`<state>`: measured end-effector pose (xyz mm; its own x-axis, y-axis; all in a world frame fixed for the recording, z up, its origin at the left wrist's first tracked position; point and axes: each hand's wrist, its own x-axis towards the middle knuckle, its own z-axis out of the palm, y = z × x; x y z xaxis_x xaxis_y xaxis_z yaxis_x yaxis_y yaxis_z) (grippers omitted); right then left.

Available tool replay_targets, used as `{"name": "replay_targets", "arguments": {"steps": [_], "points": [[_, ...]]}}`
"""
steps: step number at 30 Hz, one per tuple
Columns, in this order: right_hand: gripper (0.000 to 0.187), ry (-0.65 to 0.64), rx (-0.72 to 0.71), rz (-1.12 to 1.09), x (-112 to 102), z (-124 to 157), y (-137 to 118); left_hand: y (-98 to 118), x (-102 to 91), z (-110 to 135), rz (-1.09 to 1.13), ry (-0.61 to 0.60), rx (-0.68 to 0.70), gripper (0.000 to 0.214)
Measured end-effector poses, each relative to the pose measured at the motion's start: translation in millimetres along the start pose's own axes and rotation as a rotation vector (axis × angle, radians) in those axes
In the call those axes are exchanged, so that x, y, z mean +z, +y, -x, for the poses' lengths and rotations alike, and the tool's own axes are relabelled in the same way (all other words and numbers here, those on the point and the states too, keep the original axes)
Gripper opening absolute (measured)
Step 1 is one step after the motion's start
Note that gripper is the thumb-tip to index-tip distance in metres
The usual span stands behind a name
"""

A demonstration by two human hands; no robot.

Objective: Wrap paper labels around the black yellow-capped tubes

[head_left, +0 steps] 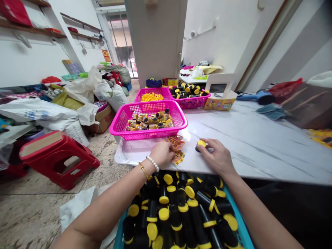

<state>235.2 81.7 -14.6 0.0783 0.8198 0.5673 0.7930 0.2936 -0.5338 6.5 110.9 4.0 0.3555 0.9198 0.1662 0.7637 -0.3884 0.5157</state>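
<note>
My right hand (217, 155) is closed around a black canister with a yellow cap (201, 144), held at the marble-patterned table top. Further left, my left hand (163, 153) has its fingers pinched at a small pile of printed orange-yellow labels (178, 152). Whether a label is between those fingertips is hidden. Below both arms, a teal basket (240, 221) is full of black canisters with yellow caps (181, 207). Behind the left hand, a pink basket (147, 135) holds several canisters wrapped in printed labels (150, 121).
A second pink basket (192, 102) of black canisters and another with small yellow pieces (151, 97) stand at the back. Beside them is a printed carton (219, 103). A white tray (124, 154) lies under the near pink basket. A red stool (59, 155) stands left.
</note>
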Motion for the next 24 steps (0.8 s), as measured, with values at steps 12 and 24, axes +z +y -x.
{"name": "replay_targets", "arguments": {"steps": [12, 24], "points": [[0.036, -0.014, -0.030, -0.004, 2, 0, -1, -3, -12.7, 46, 0.639, 0.119, -0.280, 0.018], [0.025, -0.013, 0.139, -0.548, -14, 23, -74, 20, -19.7, 65, 1.488, 0.380, -0.542, 0.041]]}}
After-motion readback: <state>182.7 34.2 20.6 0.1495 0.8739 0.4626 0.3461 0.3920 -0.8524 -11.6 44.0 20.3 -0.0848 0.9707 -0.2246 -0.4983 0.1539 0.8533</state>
